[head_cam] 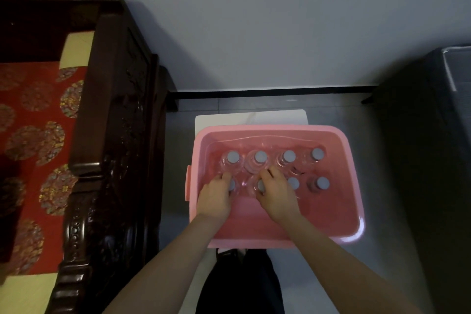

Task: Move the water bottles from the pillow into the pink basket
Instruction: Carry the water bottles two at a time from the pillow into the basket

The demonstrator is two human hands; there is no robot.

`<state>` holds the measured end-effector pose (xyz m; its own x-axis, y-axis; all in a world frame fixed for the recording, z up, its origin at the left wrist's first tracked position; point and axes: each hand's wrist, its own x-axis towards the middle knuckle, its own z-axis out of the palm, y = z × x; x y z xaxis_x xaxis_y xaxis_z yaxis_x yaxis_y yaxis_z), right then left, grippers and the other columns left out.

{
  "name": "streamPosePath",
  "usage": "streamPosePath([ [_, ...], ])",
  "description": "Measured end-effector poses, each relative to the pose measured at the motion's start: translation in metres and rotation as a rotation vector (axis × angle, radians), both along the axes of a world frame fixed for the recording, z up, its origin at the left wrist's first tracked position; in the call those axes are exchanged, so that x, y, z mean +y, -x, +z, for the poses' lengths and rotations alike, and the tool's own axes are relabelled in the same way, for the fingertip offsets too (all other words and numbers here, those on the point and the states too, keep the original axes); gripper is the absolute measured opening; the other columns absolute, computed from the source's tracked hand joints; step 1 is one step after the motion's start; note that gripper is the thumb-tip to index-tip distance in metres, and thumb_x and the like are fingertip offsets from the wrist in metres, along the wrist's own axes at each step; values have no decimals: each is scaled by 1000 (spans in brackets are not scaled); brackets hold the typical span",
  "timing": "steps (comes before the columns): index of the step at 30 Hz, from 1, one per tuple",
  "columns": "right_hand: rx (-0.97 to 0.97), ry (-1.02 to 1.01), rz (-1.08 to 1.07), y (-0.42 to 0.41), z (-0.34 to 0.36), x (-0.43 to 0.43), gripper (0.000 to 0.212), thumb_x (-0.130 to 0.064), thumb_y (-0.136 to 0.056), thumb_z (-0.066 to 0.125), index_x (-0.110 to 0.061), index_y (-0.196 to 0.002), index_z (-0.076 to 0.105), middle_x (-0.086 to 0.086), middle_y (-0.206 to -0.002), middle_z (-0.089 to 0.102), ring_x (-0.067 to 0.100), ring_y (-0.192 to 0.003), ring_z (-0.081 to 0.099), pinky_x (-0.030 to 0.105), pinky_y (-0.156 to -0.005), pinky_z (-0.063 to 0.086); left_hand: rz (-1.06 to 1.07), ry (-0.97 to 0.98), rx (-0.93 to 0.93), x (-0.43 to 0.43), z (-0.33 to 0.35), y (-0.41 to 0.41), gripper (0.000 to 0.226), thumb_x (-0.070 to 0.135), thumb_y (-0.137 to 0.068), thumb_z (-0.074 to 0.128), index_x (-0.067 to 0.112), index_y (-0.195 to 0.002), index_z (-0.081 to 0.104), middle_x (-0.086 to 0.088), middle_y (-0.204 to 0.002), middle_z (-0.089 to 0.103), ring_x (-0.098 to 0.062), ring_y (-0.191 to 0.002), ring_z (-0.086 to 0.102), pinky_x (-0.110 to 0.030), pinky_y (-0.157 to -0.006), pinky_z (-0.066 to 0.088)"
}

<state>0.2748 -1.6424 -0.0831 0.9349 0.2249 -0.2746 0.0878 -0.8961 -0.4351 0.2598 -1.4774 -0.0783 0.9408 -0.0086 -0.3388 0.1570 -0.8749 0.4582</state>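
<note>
Eight unlabelled bottles point(289, 158) fill pink basket point(277, 238).

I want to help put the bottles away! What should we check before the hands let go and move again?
1. Both bottles inside the pink basket: ok.
2. Left hand grips its bottle: ok, fingers wrapped around it.
3. Right hand grips its bottle: ok.
4. Bottles standing on the basket floor: cannot tell, hands hide them.
5. Other six bottles upright, like the far-right one: ok.
6. Room left in the basket: ok, near part bare.
</note>
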Motion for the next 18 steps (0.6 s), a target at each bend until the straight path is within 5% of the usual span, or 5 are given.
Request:
streamPosePath([
  [5, 92, 29, 29, 2, 14, -7, 47, -20, -75, 68, -17, -119, 50, 2, -115, 47, 26, -108, 50, 32, -65, 40, -19, -2, 35, 1, 6, 3, 32, 20, -85, 61, 14, -114, 51, -10, -110, 61, -35, -98, 62, -40, -74, 47],
  [9, 6, -50, 3, -1, 53, -20, 50, -34, -80, 66, -15, -125, 52, 4, -119, 53, 26, -115, 47, 38, -84, 46, -14, 26, 13, 12, 39, -2, 60, 33, -81, 67, 19, -134, 41, -9, -116, 59, -31, -106, 58, -35, -78, 47],
  [18, -319, -182, 96, -15, 194, -12, 47, -41, -93, 51, -13, -131, 54, 9, -135, 53, 29, -128, 41, 41, -105, 36, 359, 216, -389, 75, 174, 34, 47, 23, -84, 68, 10, -126, 53, -11, -124, 63, -24, -117, 57, -29, -97, 43],
])
